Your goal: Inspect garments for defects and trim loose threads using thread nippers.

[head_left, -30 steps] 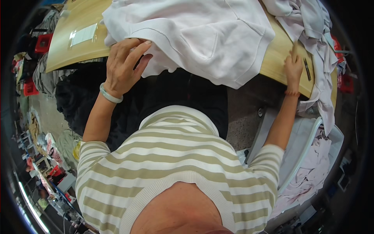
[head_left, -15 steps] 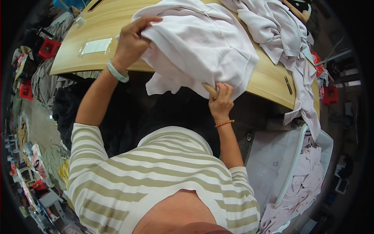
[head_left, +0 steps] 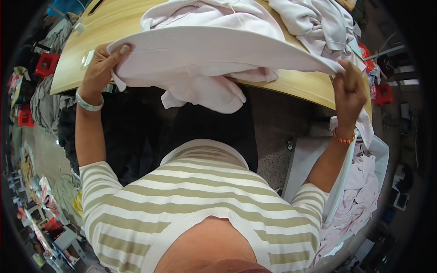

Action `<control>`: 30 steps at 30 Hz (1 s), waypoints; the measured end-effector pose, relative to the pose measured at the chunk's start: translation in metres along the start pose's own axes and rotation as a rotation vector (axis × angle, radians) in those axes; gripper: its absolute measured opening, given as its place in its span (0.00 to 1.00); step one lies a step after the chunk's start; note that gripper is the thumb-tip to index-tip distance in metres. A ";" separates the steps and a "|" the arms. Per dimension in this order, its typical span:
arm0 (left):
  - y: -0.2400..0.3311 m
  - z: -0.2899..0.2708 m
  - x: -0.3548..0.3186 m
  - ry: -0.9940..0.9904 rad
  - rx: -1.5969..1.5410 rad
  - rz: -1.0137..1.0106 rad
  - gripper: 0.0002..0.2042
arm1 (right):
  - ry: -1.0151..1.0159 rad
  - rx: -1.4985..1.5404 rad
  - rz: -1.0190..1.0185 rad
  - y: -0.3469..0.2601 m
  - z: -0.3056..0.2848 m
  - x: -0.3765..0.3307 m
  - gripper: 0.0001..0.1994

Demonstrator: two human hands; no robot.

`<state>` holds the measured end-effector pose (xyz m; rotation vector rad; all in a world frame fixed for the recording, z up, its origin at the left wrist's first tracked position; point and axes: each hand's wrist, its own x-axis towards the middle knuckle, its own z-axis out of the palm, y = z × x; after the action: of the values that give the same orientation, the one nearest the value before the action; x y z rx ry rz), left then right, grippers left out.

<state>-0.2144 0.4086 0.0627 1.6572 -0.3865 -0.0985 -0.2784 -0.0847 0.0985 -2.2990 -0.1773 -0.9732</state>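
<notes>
A pale pinkish-white garment [head_left: 205, 48] is stretched between my hands along the near edge of the table. My left hand [head_left: 101, 68] pinches its left end, thumb on top. At the far right end, my right hand [head_left: 351, 93] is closed round the cloth edge, with a tan, wooden-looking stubby piece [head_left: 350, 77] also in its grip. Motion blurs that hand, so the piece's kind is unclear. Loose folds of the garment hang below the table edge toward my lap, and more of the cloth lies bunched on the table behind the stretched edge.
The light wood table [head_left: 68, 68] curves across the front. More pale garments [head_left: 318, 25] are heaped at its far right. A whitish bin [head_left: 380, 157] of pale cloth stands at my right. Red stools [head_left: 47, 64] and grey cloth piles [head_left: 45, 100] lie left.
My hands have moved well apart, left hand leftward and down, right hand far right and up. The garment, bunched before, is now pulled into a long taut edge.
</notes>
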 end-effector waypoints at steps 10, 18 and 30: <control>-0.094 0.009 -0.005 0.221 0.618 -0.203 0.15 | -0.471 0.425 0.454 0.095 0.140 -0.042 0.10; -0.064 0.178 0.080 -0.001 0.679 0.389 0.18 | -0.297 0.569 0.534 0.096 0.148 -0.058 0.13; -0.135 0.265 0.165 -0.274 -0.306 -0.270 0.12 | -0.113 -0.245 0.221 0.057 0.121 -0.065 0.13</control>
<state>-0.1103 0.1170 -0.0772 1.3862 -0.3322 -0.5641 -0.2323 -0.0499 -0.0390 -2.5326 0.1564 -0.7885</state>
